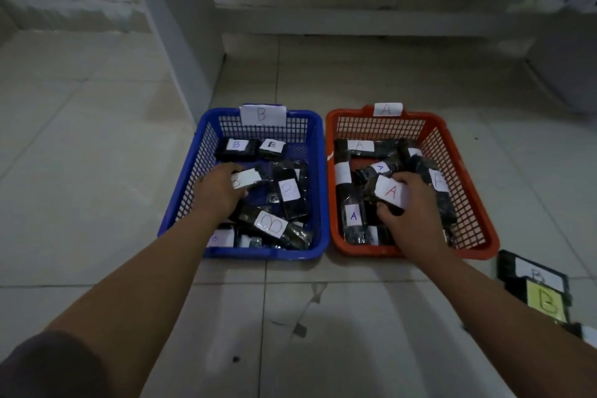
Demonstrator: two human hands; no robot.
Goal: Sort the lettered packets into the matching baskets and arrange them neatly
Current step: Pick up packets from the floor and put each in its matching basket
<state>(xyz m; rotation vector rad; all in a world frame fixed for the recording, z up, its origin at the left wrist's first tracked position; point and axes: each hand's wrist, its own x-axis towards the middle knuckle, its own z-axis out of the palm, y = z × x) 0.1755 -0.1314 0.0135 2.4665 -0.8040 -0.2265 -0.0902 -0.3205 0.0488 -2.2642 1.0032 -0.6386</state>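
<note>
Your left hand point(219, 191) pinches a glossy black B-labelled plastic packet point(247, 178) and your right hand point(410, 203) grips a red-lettered A packet point(389, 192); they look light, soft and slippery, so hold the edges.

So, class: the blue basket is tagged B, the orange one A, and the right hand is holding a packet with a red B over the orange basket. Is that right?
Not quite. The head view shows the packet gripped by the right hand bears a red A, not a B. The blue basket is tagged B and the orange basket A, as stated.

Bare forearms, dark short sleeve point(48, 362) at left
</note>
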